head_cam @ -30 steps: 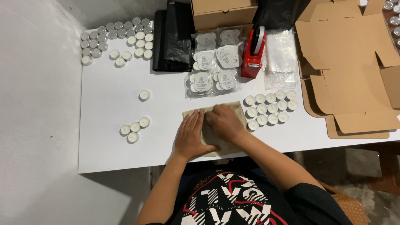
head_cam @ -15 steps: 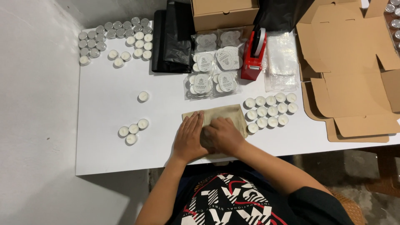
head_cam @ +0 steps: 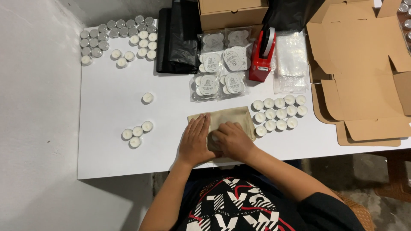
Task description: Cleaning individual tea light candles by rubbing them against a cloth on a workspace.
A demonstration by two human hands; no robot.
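Beige cloth pouch (head_cam: 233,117): it lay flat on the white surface (head_cam: 111,158) near the front edge, and both our hands rested on its nearer half.
Left hand (head_cam: 196,141): we had it spread flat, palm down and fingers together, pressing the pouch's left side; it gripped nothing.
Right hand (head_cam: 233,140): it lay just beside the left, fingers curled over something small and round on the pouch; we could not tell whether it truly gripped it.
Candles to the right: a cluster of white tealights (head_cam: 278,113) sat in rows just beside the pouch's right edge.
Candles to the left: four tealights (head_cam: 136,132) sat in a small group well apart from the pouch, with a single one (head_cam: 147,98) further back.
Far left corner: many more tealights (head_cam: 117,38), some showing silver cups, were crowded there.
Behind the pouch: clear packets of round white labels (head_cam: 220,68) lay beside a red tape dispenser (head_cam: 262,57) and a stack of clear bags (head_cam: 290,64).
Back edge: black plastic bags (head_cam: 177,38) and a closed cardboard box (head_cam: 233,12) sat there.
Right side: an unfolded cardboard box (head_cam: 364,72) lay flat, overhanging the surface's edge.
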